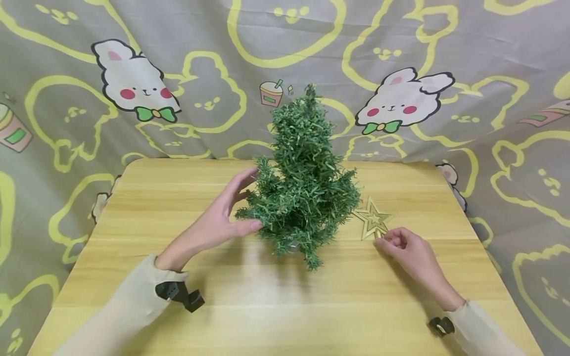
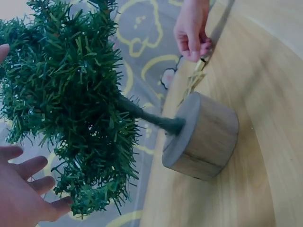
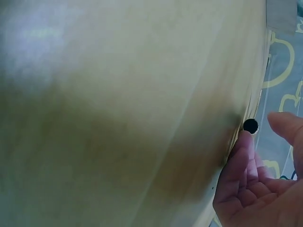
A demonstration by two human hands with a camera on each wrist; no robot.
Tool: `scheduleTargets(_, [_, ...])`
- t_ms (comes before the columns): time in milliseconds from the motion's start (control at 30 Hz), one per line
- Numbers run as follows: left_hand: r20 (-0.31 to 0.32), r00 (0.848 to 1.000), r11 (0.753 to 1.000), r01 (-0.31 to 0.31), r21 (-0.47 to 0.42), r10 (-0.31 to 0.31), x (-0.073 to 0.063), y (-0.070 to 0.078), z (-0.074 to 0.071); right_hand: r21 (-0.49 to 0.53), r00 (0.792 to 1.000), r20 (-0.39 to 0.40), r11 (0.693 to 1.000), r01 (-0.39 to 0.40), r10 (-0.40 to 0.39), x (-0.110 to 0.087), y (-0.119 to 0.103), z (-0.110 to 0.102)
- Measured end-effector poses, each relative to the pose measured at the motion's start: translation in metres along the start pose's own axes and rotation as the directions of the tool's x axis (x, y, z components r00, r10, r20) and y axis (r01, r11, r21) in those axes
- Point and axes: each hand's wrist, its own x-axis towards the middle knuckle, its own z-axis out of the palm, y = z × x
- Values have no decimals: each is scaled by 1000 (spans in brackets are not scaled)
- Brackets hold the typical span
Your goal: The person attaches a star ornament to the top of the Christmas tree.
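A small green artificial Christmas tree point(image 1: 307, 173) stands upright in the middle of the table. Its round wooden base point(image 2: 206, 137) shows in the left wrist view. My left hand point(image 1: 222, 212) is at the tree's left side, thumb in front and fingers behind, spread along the branch tips. To the tree's right, a gold star topper point(image 1: 373, 218) lies with its hollow stem toward me. My right hand point(image 1: 409, 249) is at that stem; in the right wrist view the fingertips meet the stem's round dark opening point(image 3: 250, 126) while the thumb stands a little apart from it.
The light wooden table point(image 1: 276, 306) reaches back to a grey curtain point(image 1: 205, 29) printed with rabbits and yellow outlines. Black camera mounts point(image 1: 180, 294) sit on both wrists over pale sleeves.
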Motion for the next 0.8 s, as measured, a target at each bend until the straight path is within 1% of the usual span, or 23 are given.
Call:
scheduleTargets(100, [-16, 999, 1000, -27, 2, 27, 5, 2, 3, -25, 1000, -9, 1000, 1, -2, 0, 2, 0])
scheduleTargets(233, [-33, 999, 999, -33, 10, 33, 6, 7, 4, -50, 1000, -19, 999, 9, -10, 2, 2, 1])
scheduleTargets(300, [-43, 998, 999, -41, 22, 42, 7, 11, 5, -57, 1000, -20, 998, 5, -7, 2, 3, 2])
scheduleTargets(400, [-52, 996, 996, -75, 44, 78, 9, 18, 6, -71, 1000, -25, 997, -2, 0, 2, 2, 2])
scheduleTargets(500, [-43, 994, 992, -98, 76, 101, 11, 26, 7, -91, 1000, -27, 996, 0, -3, 3, 1, 2])
scheduleTargets(567, [-27, 995, 991, -97, 91, 100, 13, 30, 8, -105, 1000, -27, 994, 4, -7, 3, 0, 2])
scheduleTargets(667, [-4, 997, 991, -78, 104, 79, 15, 36, 10, -125, 999, -28, 992, 13, -16, 3, -1, 2])
scheduleTargets(800, [-4, 998, 994, -58, 92, 59, 16, 38, 12, -148, 999, -33, 989, 29, -34, 4, -1, 3])
